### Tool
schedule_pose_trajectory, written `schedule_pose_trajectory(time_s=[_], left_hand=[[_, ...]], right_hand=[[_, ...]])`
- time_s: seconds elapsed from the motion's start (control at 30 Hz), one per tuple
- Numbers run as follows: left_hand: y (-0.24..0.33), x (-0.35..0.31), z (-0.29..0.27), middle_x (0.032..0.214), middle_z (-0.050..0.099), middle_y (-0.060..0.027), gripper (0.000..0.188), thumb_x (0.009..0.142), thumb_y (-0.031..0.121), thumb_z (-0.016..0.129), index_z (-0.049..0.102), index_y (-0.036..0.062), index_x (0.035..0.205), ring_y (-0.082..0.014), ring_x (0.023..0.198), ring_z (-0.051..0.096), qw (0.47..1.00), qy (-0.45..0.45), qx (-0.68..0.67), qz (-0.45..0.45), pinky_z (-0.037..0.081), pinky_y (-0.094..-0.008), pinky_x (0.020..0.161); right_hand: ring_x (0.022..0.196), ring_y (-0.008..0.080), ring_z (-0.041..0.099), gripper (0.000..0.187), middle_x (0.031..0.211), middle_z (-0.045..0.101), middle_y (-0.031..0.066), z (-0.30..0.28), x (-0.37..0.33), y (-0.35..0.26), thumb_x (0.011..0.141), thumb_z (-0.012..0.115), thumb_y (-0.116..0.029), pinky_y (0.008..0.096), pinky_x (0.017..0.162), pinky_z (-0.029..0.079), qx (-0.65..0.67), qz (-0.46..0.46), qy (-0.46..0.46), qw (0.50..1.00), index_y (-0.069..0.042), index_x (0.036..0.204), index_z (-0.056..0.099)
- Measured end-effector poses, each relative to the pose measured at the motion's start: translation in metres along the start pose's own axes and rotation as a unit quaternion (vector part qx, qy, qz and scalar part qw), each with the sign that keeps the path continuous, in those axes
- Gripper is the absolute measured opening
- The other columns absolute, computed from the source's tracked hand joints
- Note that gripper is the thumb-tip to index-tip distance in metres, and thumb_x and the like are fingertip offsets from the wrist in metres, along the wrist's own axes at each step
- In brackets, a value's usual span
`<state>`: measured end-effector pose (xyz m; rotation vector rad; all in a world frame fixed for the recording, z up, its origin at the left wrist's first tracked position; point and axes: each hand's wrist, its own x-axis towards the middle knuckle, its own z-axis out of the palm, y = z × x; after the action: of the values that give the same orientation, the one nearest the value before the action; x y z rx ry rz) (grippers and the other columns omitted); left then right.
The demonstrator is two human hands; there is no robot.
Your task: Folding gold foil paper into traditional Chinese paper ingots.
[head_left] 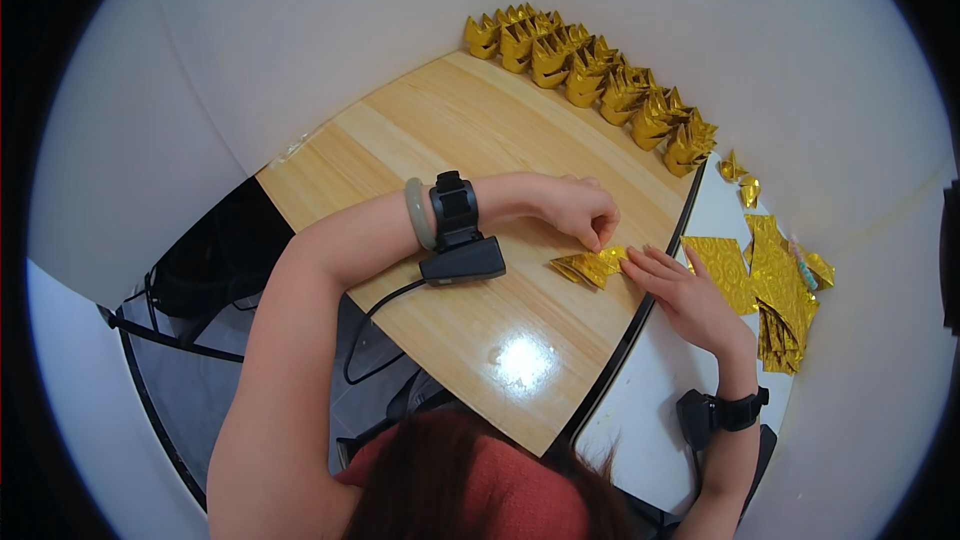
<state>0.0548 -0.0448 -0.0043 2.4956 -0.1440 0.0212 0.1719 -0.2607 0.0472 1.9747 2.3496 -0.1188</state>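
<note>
A partly folded piece of gold foil paper [588, 267] lies on the wooden tabletop near its right edge. My left hand [578, 210] reaches in from the left with curled fingers, its fingertips pinched together at the paper's upper edge. From the other side, my right hand [685, 295] rests with fingers stretched out, the fingertips touching the paper's right end. Beside that hand, a flat gold sheet [722, 272] lies on the white table. Further right is a stack of gold foil sheets [782, 305], fanned at its near end.
Several folded gold foil pieces [585, 75] stand nested in rows along the wooden table's [430, 130] far edge by the wall. Two small gold pieces [750, 190] sit at the white table's [650, 395] back. A black cable [375, 315] hangs from my left wrist device.
</note>
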Motion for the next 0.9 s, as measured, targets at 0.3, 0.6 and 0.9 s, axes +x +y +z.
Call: schedule_pose_trajectory(time_s=[0.3, 0.6, 0.9], left_hand=[[0.001, -0.003, -0.001, 0.082, 0.066, -0.0057, 0.014, 0.072, 0.02, 0.068, 0.065, 0.0089, 0.08, -0.021, 0.083, 0.06, 1.0, 0.002, 0.002, -0.005, 0.045, -0.0327, 0.073], [0.007, -0.002, -0.003, 0.082, 0.063, -0.0062, 0.014, 0.07, 0.02, 0.067, 0.064, 0.0087, 0.078, -0.0229, 0.09, 0.052, 0.997, -0.026, -0.047, -0.054, 0.043, -0.034, 0.078], [0.006, -0.004, -0.005, 0.084, 0.063, -0.0037, 0.017, 0.068, 0.021, 0.068, 0.066, 0.0106, 0.08, -0.0224, 0.093, 0.049, 0.997, -0.055, -0.002, -0.047, 0.042, -0.0344, 0.079]], right_hand=[[0.116, 0.0271, 0.047, 0.04, 0.124, 0.052, 0.0108, -0.021, -0.003, -0.002, 0.079, 0.048, 0.003, 0.0415, 0.103, 0.03, 0.068, 0.029, 0.034, 0.997, -0.013, 0.114, 0.058], [0.095, 0.0244, 0.058, 0.023, 0.103, 0.063, 0.0092, -0.009, 0.002, -0.015, 0.082, 0.052, -0.006, 0.0427, 0.099, 0.035, 0.103, 0.073, 0.045, 0.991, -0.007, 0.103, 0.061], [0.08, 0.0251, 0.061, 0.021, 0.083, 0.064, 0.0079, -0.008, 0.019, -0.027, 0.08, 0.059, -0.015, 0.0352, 0.078, 0.047, 0.093, 0.145, 0.059, 0.983, -0.009, 0.1, 0.063]])
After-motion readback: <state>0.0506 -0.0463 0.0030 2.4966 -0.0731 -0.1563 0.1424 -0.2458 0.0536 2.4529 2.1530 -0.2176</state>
